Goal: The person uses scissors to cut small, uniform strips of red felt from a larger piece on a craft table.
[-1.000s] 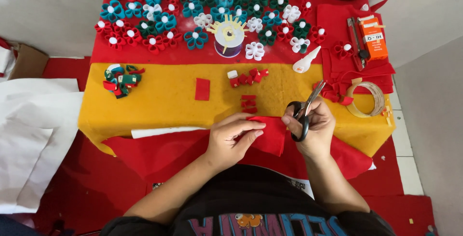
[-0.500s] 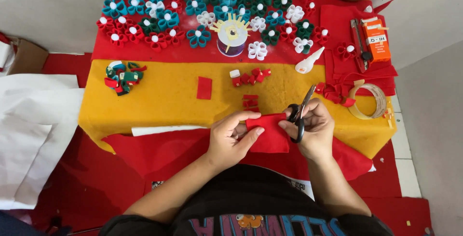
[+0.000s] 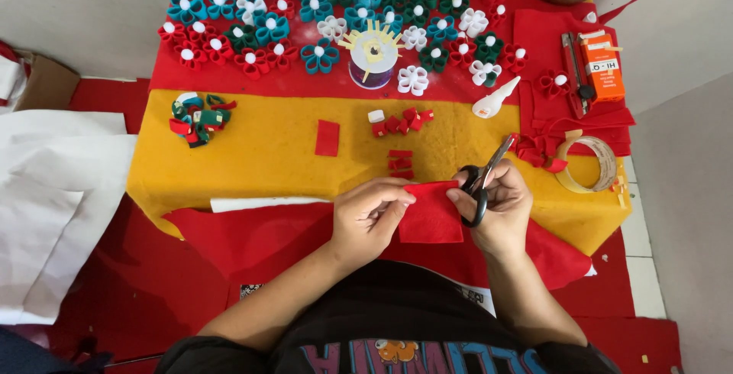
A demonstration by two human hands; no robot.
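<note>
the left hand (image 3: 366, 217) pinches a red felt piece (image 3: 431, 212) over the yellow felt sheet (image 3: 267, 152); the right hand (image 3: 496, 206) grips black-handled scissors (image 3: 485, 179), blades pointing up-right, beside the felt's right edge.

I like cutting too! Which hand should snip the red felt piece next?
The right hand, probably: it already holds the scissors by the edge of the red felt piece. The left hand pinches the felt's other side, steadying it.
</note>
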